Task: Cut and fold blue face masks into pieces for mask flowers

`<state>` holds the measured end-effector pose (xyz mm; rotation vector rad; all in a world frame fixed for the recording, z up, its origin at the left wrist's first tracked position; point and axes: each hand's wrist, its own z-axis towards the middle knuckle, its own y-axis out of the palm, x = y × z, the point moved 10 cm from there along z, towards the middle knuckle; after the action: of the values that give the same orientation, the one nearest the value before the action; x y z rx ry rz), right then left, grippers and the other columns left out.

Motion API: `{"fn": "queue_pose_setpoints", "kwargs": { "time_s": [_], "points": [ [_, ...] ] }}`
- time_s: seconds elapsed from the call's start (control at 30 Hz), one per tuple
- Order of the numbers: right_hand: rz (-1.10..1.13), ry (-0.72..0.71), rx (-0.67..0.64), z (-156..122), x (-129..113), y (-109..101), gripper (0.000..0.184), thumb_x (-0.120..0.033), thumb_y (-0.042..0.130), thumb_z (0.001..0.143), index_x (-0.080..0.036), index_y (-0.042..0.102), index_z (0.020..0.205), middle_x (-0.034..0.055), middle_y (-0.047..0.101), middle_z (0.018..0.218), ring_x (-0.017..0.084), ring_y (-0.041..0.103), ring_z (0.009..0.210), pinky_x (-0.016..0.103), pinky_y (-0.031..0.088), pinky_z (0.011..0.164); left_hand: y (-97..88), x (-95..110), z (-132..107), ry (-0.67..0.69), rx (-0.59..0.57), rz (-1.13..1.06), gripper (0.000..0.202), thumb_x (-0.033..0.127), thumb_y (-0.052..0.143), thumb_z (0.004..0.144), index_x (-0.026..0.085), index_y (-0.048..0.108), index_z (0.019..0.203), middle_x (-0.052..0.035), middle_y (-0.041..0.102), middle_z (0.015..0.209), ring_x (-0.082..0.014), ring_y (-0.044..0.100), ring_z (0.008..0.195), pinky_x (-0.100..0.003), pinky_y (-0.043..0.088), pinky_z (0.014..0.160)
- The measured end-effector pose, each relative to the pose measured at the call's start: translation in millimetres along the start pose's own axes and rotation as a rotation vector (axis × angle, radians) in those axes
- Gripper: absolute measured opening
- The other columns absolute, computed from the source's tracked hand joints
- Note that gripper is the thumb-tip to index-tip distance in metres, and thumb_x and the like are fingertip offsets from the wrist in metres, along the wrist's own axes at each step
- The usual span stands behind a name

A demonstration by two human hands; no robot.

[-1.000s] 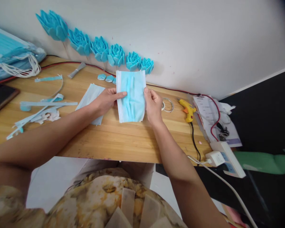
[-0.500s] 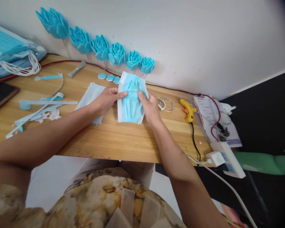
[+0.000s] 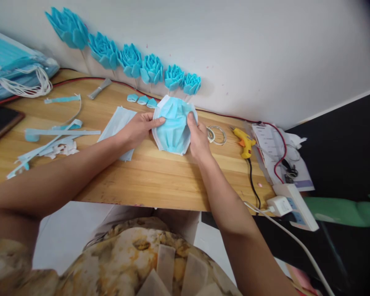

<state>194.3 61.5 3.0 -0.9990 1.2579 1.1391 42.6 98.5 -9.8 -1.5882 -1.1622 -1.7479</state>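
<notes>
A light blue pleated face mask (image 3: 173,128) is held just above the wooden table (image 3: 148,176), spread open into a rounded shape. My left hand (image 3: 138,129) pinches its left edge with thumb and fingers. On the other side my right hand (image 3: 199,137) grips the right edge, thumb on the front of the fabric. A second mask (image 3: 117,125), whitish and flat, lies on the table under my left wrist.
Several blue fabric flowers (image 3: 131,61) line the wall. Cut strips (image 3: 52,137) and a mask pack (image 3: 15,70) lie left. Small blue petals (image 3: 142,100) sit behind the mask. A tape ring (image 3: 217,135), yellow glue gun (image 3: 244,142), papers and power strip (image 3: 294,205) lie right.
The mask was a flat rectangle; both hands have pulled its pleats apart, so it now bulges into a rounded cup. My right thumb moved inward, then back to the edge.
</notes>
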Motion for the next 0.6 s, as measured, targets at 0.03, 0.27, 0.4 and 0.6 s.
{"fn": "queue_pose_setpoints", "kwargs": {
  "time_s": [0.03,0.27,0.4,0.6],
  "points": [
    [0.015,-0.008,-0.032,-0.7,-1.7,3.8,0.061,-0.076,0.065,0.082,-0.023,0.075,0.111,0.0052,0.078,0.110,0.025,0.069,0.118,0.042,0.056,0.105,0.6,0.5,-0.1,0.009,-0.006,-0.008,0.039,0.052,0.085,0.076,0.016,0.078,0.090,-0.0084,0.080,0.084,-0.0308,0.078,0.089,-0.042,0.065,0.080],
    [-0.016,0.035,-0.006,-2.6,6.9,1.8,0.051,-0.066,0.082,0.071,-0.022,0.076,0.096,0.0039,0.078,0.100,0.025,0.073,0.098,0.043,0.061,0.091,-2.9,-1.7,0.6,0.027,0.018,-0.044,0.040,0.055,0.084,0.077,0.017,0.078,0.090,-0.0087,0.081,0.088,-0.0298,0.078,0.091,-0.040,0.065,0.081],
    [-0.030,0.018,0.035,-0.4,7.7,-4.0,0.054,-0.070,0.078,0.073,-0.021,0.075,0.096,0.0036,0.077,0.097,0.023,0.072,0.096,0.039,0.060,0.088,-4.0,-4.2,0.7,-0.012,0.048,-0.074,0.045,0.061,0.078,0.082,0.017,0.078,0.093,-0.0105,0.080,0.091,-0.0339,0.077,0.100,-0.044,0.065,0.083],
    [-0.046,0.039,0.054,1.2,9.4,-5.1,0.065,-0.078,0.069,0.075,-0.021,0.075,0.106,0.0052,0.078,0.098,0.024,0.073,0.102,0.038,0.061,0.087,-1.5,-0.6,0.9,-0.027,0.076,-0.153,0.050,0.060,0.076,0.084,0.015,0.076,0.104,-0.0143,0.079,0.101,-0.0382,0.073,0.112,-0.048,0.064,0.090]
  ]
}}
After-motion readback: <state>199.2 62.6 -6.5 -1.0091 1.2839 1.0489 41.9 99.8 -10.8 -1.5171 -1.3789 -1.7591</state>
